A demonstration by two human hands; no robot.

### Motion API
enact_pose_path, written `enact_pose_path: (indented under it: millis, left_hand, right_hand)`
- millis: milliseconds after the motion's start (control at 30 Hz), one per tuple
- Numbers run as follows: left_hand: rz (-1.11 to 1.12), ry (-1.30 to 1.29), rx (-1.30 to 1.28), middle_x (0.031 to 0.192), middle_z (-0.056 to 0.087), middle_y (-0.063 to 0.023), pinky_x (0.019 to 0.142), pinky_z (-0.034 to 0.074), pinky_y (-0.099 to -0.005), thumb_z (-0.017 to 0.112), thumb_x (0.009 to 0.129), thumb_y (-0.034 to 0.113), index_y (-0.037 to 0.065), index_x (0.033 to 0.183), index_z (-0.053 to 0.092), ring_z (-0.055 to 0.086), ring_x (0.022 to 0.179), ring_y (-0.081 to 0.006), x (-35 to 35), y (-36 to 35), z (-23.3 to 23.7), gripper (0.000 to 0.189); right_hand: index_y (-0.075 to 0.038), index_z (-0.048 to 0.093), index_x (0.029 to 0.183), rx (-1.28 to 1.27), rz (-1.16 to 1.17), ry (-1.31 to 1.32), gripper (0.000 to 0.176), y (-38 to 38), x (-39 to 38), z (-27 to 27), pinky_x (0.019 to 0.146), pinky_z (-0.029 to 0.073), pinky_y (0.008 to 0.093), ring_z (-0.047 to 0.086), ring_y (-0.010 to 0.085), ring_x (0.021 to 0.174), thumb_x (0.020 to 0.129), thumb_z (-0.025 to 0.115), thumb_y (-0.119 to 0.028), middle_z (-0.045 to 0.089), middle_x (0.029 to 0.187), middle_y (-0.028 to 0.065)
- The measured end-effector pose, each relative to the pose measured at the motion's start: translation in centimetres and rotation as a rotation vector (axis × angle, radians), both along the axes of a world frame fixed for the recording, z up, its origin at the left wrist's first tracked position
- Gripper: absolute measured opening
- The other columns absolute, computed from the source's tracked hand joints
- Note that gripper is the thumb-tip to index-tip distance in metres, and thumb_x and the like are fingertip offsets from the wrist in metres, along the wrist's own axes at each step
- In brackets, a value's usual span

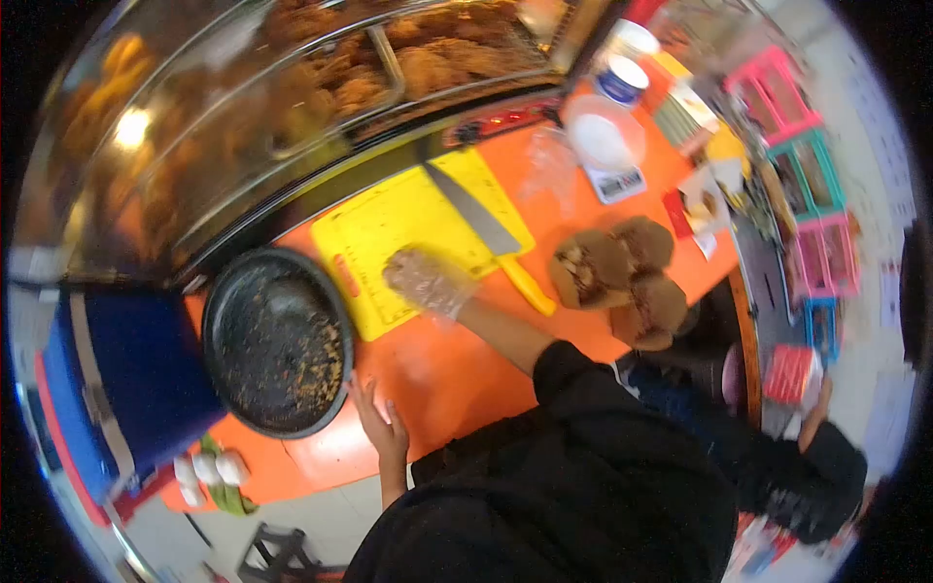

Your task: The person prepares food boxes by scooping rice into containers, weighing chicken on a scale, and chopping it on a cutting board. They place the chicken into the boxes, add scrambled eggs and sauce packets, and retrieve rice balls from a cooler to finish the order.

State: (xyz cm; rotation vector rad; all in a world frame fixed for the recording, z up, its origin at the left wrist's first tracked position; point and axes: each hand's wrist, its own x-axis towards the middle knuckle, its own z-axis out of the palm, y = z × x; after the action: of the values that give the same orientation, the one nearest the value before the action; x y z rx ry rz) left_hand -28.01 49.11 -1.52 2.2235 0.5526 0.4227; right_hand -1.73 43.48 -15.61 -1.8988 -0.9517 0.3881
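Note:
My right hand (426, 282), in a clear plastic glove, is over the yellow cutting board (364, 228); its fingers are blurred, so their shape and anything in them cannot be made out. A wide knife with a yellow handle (476, 214) lies across the board's right side. My bare left hand (382, 425) has its fingers apart and holds nothing, beside the rim of a round black pan (277, 340) with brown crumbs in it. Right of the knife stand three brown paper containers (590, 267), at least one with food pieces inside.
A glass case (321, 97) of fried food stands behind the board. A scale (617, 183) with a white bowl and a tub (622, 80) are at the back right. Small white items (209, 469) sit at the lower left. Another person's hand (814, 418) is beside a red-and-white package (792, 374).

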Motion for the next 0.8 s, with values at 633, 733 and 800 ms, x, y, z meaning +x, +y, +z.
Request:
enact_pose_path:
  millis: [633, 733, 800]
  left_hand:
    - [-0.825, 0.313, -1.147, 0.132, 0.043, -0.0152, 0.104, 0.030, -0.0377, 0.045, 0.090, 0.012, 0.001, 0.133, 0.035, 0.040, 0.124, -0.0251, 11.3, -21.4, 0.2, 0.046]
    - [-0.790, 0.391, -1.016, 0.135, 0.039, -0.0141, 0.105, 0.030, -0.0388, 0.046, 0.089, 0.014, 0.005, 0.138, 0.029, 0.038, 0.126, -0.0254, 12.6, -27.0, -1.9, 0.053]
    - [-0.734, 0.432, -0.984, 0.135, 0.039, -0.0146, 0.104, 0.030, -0.0384, 0.046, 0.089, 0.015, 0.005, 0.138, 0.029, 0.038, 0.126, -0.0257, 13.2, -30.1, -2.7, 0.053]
  right_hand:
    - [-0.006, 0.063, 0.092, -0.712, -0.860, 0.038, 0.020, -36.8, -6.9, 19.6, 0.073, 0.049, 0.0429, 0.062, 0.0339, 0.084, 0.077, 0.057, -0.018, 0.063, 0.088, 0.0185]
    - [-0.004, 0.058, 0.103, -0.681, -0.546, 0.193, 0.032, -37.7, -5.8, 19.8, 0.085, 0.045, 0.0433, 0.057, 0.0379, 0.098, 0.075, 0.054, -0.019, 0.059, 0.104, 0.0231]
    - [-0.003, 0.052, 0.111, -0.589, -0.482, 0.333, 0.039, -38.5, -5.3, 24.1, 0.088, 0.044, 0.0436, 0.055, 0.0393, 0.102, 0.076, 0.052, -0.021, 0.057, 0.107, 0.0245]
